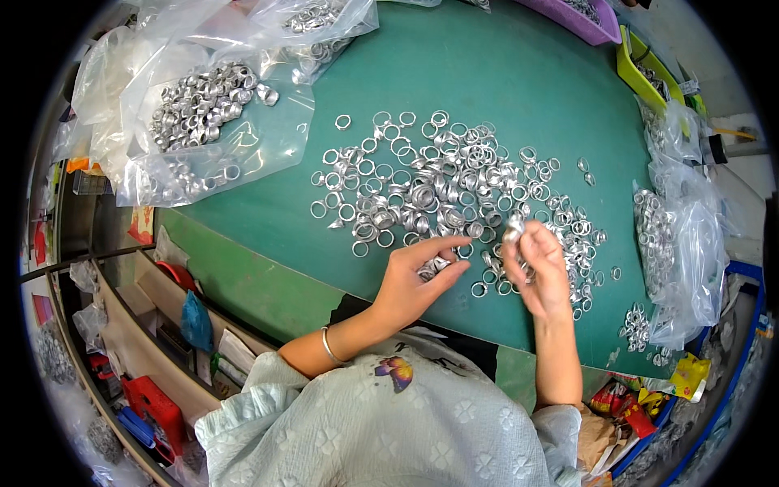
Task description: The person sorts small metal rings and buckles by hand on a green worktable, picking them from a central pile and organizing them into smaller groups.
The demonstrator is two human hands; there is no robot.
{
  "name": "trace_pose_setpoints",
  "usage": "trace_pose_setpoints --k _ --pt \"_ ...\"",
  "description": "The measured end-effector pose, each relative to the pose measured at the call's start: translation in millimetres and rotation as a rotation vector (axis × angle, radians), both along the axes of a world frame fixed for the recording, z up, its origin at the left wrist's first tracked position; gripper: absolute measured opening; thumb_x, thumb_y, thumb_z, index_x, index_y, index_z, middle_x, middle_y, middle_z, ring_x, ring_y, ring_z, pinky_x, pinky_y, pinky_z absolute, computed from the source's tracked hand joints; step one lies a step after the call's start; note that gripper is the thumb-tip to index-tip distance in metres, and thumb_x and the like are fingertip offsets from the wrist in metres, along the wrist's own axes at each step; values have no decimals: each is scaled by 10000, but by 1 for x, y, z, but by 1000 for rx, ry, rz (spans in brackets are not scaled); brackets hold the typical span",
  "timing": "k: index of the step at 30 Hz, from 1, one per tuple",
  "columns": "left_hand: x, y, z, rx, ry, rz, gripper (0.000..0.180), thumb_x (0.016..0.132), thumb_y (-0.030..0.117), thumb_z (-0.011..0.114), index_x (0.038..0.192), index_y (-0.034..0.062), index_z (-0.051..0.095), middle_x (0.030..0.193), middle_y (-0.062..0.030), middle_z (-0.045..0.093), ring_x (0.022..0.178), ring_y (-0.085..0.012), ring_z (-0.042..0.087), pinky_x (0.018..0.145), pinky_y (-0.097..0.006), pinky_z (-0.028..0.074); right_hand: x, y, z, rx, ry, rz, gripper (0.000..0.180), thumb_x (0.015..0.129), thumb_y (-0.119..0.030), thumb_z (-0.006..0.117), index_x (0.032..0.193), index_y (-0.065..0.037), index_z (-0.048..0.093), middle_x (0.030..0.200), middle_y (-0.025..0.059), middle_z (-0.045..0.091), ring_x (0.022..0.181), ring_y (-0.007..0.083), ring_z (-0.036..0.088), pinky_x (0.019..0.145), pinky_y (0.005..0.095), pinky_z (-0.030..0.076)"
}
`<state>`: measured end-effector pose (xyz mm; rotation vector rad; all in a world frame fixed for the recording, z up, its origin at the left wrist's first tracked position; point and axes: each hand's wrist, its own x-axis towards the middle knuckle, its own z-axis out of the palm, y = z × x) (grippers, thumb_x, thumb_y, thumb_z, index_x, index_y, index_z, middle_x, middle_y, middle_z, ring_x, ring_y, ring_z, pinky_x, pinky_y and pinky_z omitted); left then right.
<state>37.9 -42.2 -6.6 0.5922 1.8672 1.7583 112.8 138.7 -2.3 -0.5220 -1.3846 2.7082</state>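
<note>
A broad heap of silver metal rings (438,193) lies spread over the green tabletop (454,73) in front of me. At the heap's near edge, my left hand (412,280) is cupped around several rings (433,268), its thumb and fingertips curled toward each other. My right hand (542,272) is raised over the heap's right side. Between its thumb and fingers it pinches silver rings (514,226); how many is unclear. The two hands are apart, with loose rings between them.
A clear plastic bag (280,146) with many rings lies at the far left. Another bag (690,284) of rings sits along the right edge, near a small ring pile (636,325). A purple bin (600,34) and a yellow-green bin (626,69) stand far right. Drawers (158,284) are at lower left.
</note>
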Motion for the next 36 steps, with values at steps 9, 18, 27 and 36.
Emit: trace_pose_setpoints --k 9,18,27,36 --pt "8 15 17 148 35 -68 375 722 14 679 1091 33 609 737 -18 559 676 -79 511 620 -223 429 22 -27 -2 85 92 41 113 878 -98 544 899 12 555 873 61 519 541 59 399 454 196 304" --pt "17 14 12 119 189 -82 322 731 -6 654 1050 28 623 722 -46 563 651 -106 527 597 -238 426 18 -49 -6 -150 51 -276 226 880 -156 515 1061 -51 430 877 92 527 500 91 422 399 177 317" --pt "12 5 11 36 5 -88 262 756 14 639 1016 46 639 723 -34 568 638 -94 517 601 -232 423 -12 13 9 811 -55 -163 196 825 -138 599 996 -43 586 705 57 538 473 137 483 416 236 369" --pt "9 4 10 29 26 -106 241 764 24 633 1004 38 639 729 -38 570 650 -98 516 616 -232 422 -57 5 1 1890 -95 -32 94 781 -131 598 871 -103 607 764 82 586 612 304 597 523 395 463"
